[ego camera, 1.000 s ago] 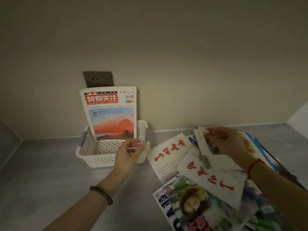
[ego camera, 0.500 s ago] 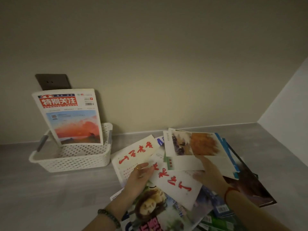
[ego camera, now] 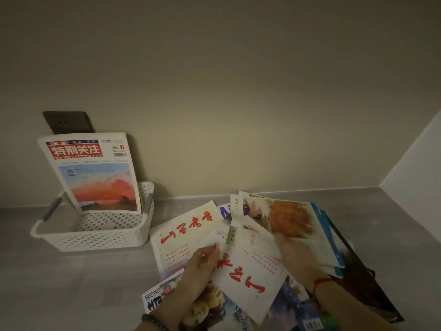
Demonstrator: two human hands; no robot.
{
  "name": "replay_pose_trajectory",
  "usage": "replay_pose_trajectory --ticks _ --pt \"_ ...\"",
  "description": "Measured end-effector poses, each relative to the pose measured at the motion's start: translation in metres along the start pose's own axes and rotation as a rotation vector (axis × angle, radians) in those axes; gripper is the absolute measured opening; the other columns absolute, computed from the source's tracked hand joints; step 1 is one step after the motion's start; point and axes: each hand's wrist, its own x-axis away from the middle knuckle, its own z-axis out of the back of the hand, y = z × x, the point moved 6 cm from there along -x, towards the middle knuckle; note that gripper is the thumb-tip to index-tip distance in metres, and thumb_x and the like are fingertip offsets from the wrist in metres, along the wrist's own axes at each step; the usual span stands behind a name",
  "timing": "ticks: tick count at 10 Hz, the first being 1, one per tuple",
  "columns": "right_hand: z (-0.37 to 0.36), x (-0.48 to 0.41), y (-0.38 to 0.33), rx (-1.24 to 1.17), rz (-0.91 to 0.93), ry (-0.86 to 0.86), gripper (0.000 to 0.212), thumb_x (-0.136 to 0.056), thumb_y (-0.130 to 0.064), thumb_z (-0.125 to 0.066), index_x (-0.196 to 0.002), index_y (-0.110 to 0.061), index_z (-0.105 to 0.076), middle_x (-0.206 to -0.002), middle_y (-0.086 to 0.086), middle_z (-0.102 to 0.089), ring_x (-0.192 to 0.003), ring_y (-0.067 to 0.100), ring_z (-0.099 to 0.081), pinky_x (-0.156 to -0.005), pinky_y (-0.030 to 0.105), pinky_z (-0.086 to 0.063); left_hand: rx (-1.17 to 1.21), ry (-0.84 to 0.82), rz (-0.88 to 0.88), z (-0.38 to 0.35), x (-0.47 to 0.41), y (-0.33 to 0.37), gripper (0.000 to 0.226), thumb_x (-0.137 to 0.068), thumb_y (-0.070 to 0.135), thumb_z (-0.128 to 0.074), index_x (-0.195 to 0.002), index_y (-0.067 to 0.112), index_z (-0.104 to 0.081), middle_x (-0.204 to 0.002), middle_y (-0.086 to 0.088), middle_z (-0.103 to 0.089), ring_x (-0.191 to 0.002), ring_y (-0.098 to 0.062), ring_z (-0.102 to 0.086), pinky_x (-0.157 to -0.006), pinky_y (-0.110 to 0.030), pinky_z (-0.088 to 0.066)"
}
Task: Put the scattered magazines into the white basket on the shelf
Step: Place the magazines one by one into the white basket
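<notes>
The basket (ego camera: 95,235) sits at the left of the shelf (ego camera: 59,283), against the wall (ego camera: 238,91), with one magazine (ego camera: 95,177) already standing upright in it, leaning back below a dark outlet (ego camera: 68,121). The rest are a loose pile (ego camera: 298,304) to the right, just beside the basket but apart from it. The step in hand looks like picking the next one off that pile. The left hand (ego camera: 199,271) rests at the left edge of the red-script magazine (ego camera: 250,271) on top, its fingers (ego camera: 210,253) bunched and seemingly pinching that edge. The right hand (ego camera: 296,256) reaches in under the orange-cover magazine (ego camera: 286,218); its fingers are hidden by the pages, so I cannot tell whether they grip. A second red-script copy (ego camera: 188,225) lies flat nearer the basket. The task is barely begun, with most magazines still out. Next, the pinched magazine probably needs lifting free without dragging its neighbours, then turning upright and sliding in front of the one already in the basket. The overlapping covers may slip.
</notes>
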Motion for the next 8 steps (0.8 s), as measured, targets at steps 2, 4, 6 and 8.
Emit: replay_pose_trajectory --ticks 2,4,6,8 --pt "0.064 0.019 -0.023 -0.57 0.066 0.418 0.015 -0.093 -0.022 -0.04 -0.099 -0.021 -0.053 -0.09 -0.007 -0.059 -0.085 0.02 -0.059 -0.07 0.025 -0.048 0.012 -0.023 -0.085 0.005 0.0 0.022 0.034 -0.088 0.047 -0.045 -0.119 0.035 -0.038 -0.13 0.003 -0.05 -0.08 0.001 -0.05 -0.064 -0.011 -0.042" --pt "0.121 0.025 -0.057 -0.975 0.176 0.484 0.024 -0.094 -0.022 -0.037 -0.081 -0.021 -0.056 -0.085 0.002 -0.063 -0.078 0.018 -0.062 -0.065 0.033 -0.053 0.135 -0.057 -0.327 0.037 0.007 0.078 0.054 -0.088 0.045 -0.045 -0.138 0.032 -0.029 -0.141 0.0 -0.043 -0.121 -0.016 -0.047 -0.106 -0.04 -0.038" --pt "0.142 0.024 -0.129 -1.337 0.238 0.426 0.034 -0.096 -0.015 -0.035 -0.083 -0.022 -0.066 -0.08 -0.007 -0.074 -0.075 0.01 -0.069 -0.065 0.024 -0.059 0.213 -0.056 -0.471 0.103 0.017 0.119 0.036 -0.091 0.029 -0.047 -0.127 0.029 -0.046 -0.106 0.008 -0.06 -0.105 -0.014 -0.057 -0.078 -0.021 -0.044" --pt "0.142 0.012 -0.225 -1.45 0.314 0.275 0.028 -0.096 -0.019 -0.034 -0.095 -0.021 -0.062 -0.1 0.004 -0.07 -0.095 0.024 -0.067 -0.079 0.037 -0.057 0.195 -0.024 -0.385 0.176 0.019 0.117 0.036 -0.09 0.033 -0.048 -0.126 0.027 -0.044 -0.13 -0.003 -0.048 -0.118 -0.022 -0.049 -0.096 -0.035 -0.044"
